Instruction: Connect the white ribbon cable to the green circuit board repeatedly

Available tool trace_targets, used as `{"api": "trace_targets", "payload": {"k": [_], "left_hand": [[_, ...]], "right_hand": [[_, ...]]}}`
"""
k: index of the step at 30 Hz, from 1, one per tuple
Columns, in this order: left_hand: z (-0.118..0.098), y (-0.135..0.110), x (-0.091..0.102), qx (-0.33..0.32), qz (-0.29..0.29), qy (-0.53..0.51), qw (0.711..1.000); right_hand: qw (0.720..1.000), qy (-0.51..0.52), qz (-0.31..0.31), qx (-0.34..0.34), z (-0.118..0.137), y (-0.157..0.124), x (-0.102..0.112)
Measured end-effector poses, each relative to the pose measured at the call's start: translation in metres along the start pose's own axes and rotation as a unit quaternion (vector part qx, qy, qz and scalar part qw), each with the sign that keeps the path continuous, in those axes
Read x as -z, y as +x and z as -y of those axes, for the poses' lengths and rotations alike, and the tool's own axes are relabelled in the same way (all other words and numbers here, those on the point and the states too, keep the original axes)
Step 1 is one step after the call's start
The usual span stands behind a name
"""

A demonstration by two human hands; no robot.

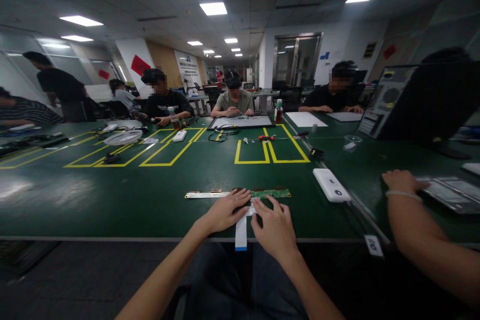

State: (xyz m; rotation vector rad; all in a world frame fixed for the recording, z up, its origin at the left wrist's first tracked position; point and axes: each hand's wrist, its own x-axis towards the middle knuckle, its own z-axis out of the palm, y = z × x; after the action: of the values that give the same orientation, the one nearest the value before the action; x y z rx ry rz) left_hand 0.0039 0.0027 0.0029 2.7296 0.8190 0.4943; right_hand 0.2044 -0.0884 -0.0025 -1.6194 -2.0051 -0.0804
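A long, narrow circuit board [271,193] lies across the table in front of me, green on the right and silvery on the left. From its middle a white flat ribbon cable [241,233] runs toward me, its blue-tipped end over the table edge. My left hand [224,211] lies with fingers stretched out over the board's middle, its thumb near the cable. My right hand [275,227] has curved fingers at the cable's upper end, thumb and fingertips closed about it. The join between cable and board is mostly hidden by my fingers.
A white power bank [330,185] lies to the right, near another person's arm [412,225] beside a metal-cased device [452,194]. A computer tower [386,97] stands beyond. Farther off are a red screwdriver [266,138], yellow tape outlines [252,162], a plastic cup [351,144] and several seated people.
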Motion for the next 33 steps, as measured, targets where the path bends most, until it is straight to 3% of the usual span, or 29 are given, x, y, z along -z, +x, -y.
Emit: {"api": "trace_targets", "payload": {"k": [8,24,29,33], "left_hand": [[-0.003,-0.002,-0.004,0.019,-0.028,0.002,0.999],[-0.017,-0.003,0.009,0.009,-0.027,0.019,0.999],[-0.021,-0.006,0.012,-0.031,0.007,0.028,0.999],[-0.019,-0.006,0.010,-0.027,0.026,0.026,0.999]], "right_hand": [[1.000,0.006,-0.003,0.021,-0.001,0.000,-0.001],[0.987,0.111,-0.099,0.065,-0.009,-0.008,-0.010],[0.980,0.134,-0.121,0.082,-0.010,-0.012,-0.009],[0.985,0.120,-0.112,0.056,-0.008,-0.011,-0.006]]}}
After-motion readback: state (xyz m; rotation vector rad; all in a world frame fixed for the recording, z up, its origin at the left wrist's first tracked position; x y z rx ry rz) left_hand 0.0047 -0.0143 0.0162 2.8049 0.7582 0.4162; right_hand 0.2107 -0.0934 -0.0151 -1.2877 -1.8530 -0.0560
